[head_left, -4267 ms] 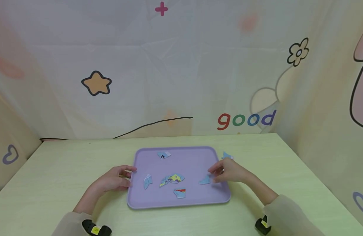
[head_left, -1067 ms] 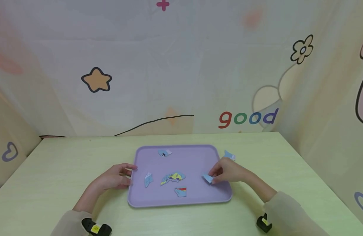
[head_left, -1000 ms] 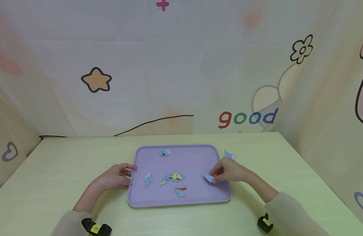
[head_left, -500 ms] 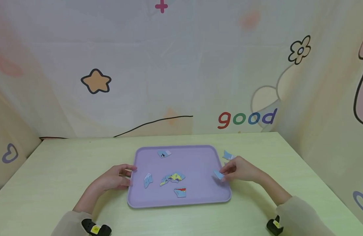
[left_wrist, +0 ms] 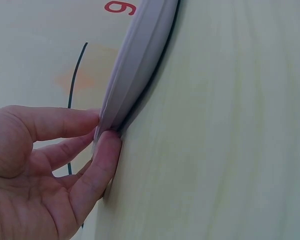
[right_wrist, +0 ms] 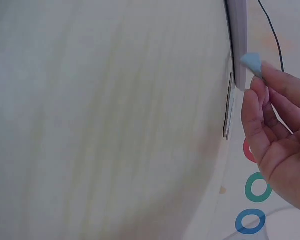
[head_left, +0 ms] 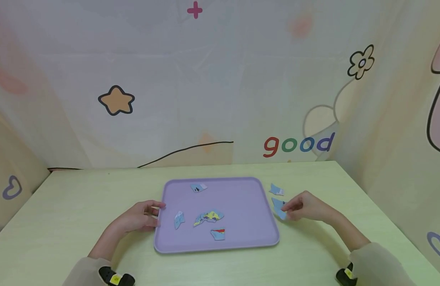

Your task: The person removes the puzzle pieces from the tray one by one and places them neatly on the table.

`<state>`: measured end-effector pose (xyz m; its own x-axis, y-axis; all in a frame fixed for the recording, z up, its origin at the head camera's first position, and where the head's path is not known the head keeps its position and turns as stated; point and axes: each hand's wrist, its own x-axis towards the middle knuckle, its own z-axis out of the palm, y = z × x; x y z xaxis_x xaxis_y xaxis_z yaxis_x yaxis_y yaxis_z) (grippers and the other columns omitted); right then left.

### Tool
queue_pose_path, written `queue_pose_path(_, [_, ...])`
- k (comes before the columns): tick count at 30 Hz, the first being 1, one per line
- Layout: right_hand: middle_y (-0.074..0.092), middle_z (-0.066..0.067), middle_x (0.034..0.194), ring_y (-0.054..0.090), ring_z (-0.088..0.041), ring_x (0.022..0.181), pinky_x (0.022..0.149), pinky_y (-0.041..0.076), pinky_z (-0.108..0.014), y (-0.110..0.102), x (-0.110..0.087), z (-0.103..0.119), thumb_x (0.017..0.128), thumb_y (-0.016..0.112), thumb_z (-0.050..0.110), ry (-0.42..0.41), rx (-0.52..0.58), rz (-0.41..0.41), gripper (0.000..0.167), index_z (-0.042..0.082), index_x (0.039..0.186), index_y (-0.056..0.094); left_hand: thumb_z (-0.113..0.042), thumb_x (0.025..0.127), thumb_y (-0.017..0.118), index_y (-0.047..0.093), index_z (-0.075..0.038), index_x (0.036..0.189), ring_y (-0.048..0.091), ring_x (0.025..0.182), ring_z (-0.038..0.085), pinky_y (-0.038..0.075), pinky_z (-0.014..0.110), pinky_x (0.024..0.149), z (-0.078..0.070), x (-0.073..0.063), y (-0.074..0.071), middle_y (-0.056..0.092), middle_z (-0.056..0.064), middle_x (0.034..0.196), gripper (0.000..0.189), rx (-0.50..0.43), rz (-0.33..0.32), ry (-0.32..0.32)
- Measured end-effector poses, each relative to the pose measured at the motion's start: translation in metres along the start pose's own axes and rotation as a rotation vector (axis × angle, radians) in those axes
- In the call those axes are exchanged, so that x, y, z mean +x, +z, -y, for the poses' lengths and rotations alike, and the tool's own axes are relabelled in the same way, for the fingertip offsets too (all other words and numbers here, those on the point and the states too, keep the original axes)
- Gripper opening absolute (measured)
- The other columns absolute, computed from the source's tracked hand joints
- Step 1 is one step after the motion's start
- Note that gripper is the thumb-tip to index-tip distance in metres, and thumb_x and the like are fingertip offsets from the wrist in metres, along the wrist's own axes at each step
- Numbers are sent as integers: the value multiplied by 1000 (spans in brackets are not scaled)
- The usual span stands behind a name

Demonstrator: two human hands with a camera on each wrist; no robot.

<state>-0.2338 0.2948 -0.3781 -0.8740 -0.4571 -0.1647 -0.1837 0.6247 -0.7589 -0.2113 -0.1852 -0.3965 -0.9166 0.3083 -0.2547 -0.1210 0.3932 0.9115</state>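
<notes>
Right hand [head_left: 307, 206]: thumb and index finger pinching a held piece [right_wrist: 251, 62], light blue; other fingers curled in behind. Held piece just off the tray's right side, raised and tilted over the tabletop [head_left: 80, 202]. From the head view, a blue patch at the fingertips may take in another piece lying beneath; cannot separate the two. Right wrist view: thin flat edges seen side-on, on the tabletop close by the tray.

Outer piece [head_left: 276, 189]: blue with a pale corner, flat on the tabletop, right of the tray, beyond the right hand.

Left hand [head_left: 141, 215]: fingers spread, tips of index and thumb touching the left rim of the tray [head_left: 241, 234]. Tray lilac, flat on the tabletop.

On the tray: far piece [head_left: 198, 188], blue, dark marks, pale end; left piece [head_left: 179, 220], blue and white; middle cluster [head_left: 208, 217], yellow and purple on blue, one piece or several joined, cannot tell; red-topped piece [head_left: 218, 234], nearest the front rim.

Pale sleeves [head_left: 86, 272], black wristbands. Cloth backdrop [head_left: 205, 79] behind: star, flower, coloured lettering "good".
</notes>
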Motion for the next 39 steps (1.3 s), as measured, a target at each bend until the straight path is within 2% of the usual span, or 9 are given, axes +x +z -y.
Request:
queue_pose_path(13, [66,-11,83,59,-11,68,64,53,-25,-5,-4,-8,78,69,8,19,57,34,29,-12,98,63,6,77,61,47,6,123,51,83,20,53,32,72,1,1,0,49,15,101,49,27,-11,-3])
queue_pose_path(23, [66,-13,89,57,-13,72,61,50,-22,-7,-6,-7,77,70,9,9,6,12,28,-10,97,65,7,76,61,47,6,123,51,83,20,52,31,73,2,1,0,49,14,99,49,18,-9,0])
queue_pose_path(29, [67,-13,93,58,-15,77,67,50,-20,-3,-6,-2,78,69,10,3,-10,-7,27,-6,99,66,7,76,61,47,7,123,51,82,19,52,31,72,1,1,0,49,14,100,49,24,-9,1])
queue_pose_path(33, [67,-12,94,58,-14,79,70,50,-20,3,-4,6,79,70,13,-19,12,4,29,-5,101,66,7,77,61,47,6,123,51,82,20,52,31,72,-1,0,1,49,14,100,48,24,-9,0])
queue_pose_path(39, [66,-17,95,60,-12,81,73,51,-20,15,3,23,79,69,10,-125,69,55,29,-9,101,65,7,77,61,47,7,123,51,82,20,52,31,72,-1,0,1,49,15,100,48,24,-7,3])
